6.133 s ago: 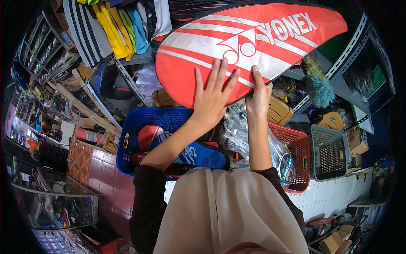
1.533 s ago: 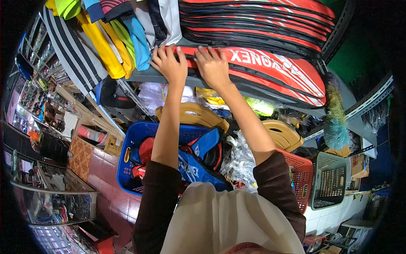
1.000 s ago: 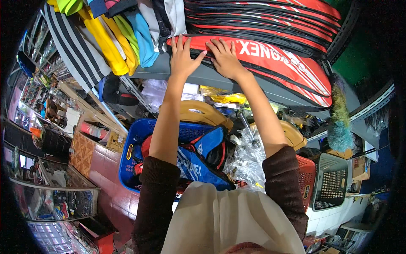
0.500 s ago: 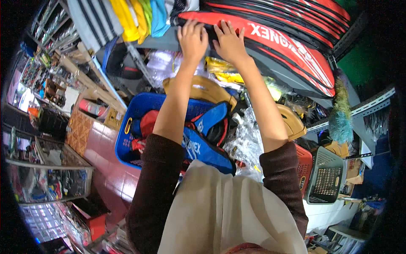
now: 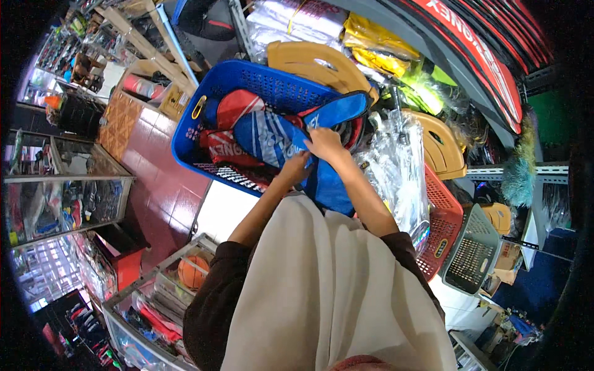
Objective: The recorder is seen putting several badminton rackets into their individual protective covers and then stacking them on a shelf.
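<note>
Both my hands are at a blue racket bag point(image 5: 328, 188) that leans over the near right edge of a blue plastic basket point(image 5: 278, 85). My right hand point(image 5: 326, 146) is closed on the bag's upper part. Just left of it and lower, my left hand point(image 5: 296, 168) pinches the bag's edge, its fingertips partly hidden. Inside the basket, beside my hands, lie a blue-and-white bag point(image 5: 263, 135) and red bags point(image 5: 238, 108). My body covers the lower end of the blue bag.
Clear plastic-wrapped goods point(image 5: 396, 167) lie right of the basket, by a red basket point(image 5: 442, 216) and a grey-green basket point(image 5: 473, 247). Brown stool seats point(image 5: 322, 62) stand behind. Red racket bags point(image 5: 476, 55) fill the upper shelf. A glass case with a basketball point(image 5: 193, 272) is at lower left.
My hands have come down from the red racket bag on the shelf to the blue racket bag at the basket. The view has tilted downward.
</note>
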`<act>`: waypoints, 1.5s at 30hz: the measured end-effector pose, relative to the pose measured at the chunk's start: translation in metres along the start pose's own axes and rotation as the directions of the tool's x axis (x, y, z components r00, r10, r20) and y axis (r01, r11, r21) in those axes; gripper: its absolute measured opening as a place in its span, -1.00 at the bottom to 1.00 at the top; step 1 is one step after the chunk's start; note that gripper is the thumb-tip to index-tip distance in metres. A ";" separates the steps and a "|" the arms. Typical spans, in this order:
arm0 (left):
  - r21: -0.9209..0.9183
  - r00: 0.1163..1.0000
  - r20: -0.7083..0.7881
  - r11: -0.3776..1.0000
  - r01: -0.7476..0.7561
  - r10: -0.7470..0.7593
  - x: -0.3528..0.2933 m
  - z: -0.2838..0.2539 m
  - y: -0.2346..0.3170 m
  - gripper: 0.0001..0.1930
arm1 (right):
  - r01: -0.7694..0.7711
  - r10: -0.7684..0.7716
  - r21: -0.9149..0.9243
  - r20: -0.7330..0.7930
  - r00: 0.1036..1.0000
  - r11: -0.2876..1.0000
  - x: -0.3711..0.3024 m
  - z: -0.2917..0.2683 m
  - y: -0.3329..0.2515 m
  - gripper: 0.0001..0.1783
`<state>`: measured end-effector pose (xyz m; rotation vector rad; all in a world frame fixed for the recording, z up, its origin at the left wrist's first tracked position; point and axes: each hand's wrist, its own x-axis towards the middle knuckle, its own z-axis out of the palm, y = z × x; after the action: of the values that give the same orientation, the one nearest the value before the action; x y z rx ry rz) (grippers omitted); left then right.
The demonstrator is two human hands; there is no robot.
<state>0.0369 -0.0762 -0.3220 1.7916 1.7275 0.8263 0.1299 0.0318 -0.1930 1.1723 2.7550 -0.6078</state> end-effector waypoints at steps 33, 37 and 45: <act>-0.634 0.898 -0.437 0.689 -0.350 0.054 0.093 -0.174 0.255 -0.45 | 0.384 -0.013 0.760 -0.443 0.896 0.524 -0.101 -0.183 -0.011 -0.33; -0.707 0.898 -0.428 0.582 -0.403 0.103 0.109 -0.204 0.313 -0.46 | 0.587 -0.008 0.575 -0.711 0.703 0.570 -0.118 -0.198 -0.031 -0.42; -0.906 0.948 -0.286 0.282 -0.315 0.139 0.113 -0.226 0.364 -0.43 | 0.531 0.074 0.376 -0.861 0.503 0.759 -0.129 -0.192 -0.031 -0.49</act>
<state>0.1211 0.0042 0.1053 1.0765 0.6190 1.6941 0.2124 0.0005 0.0231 1.4882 3.7858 -1.3781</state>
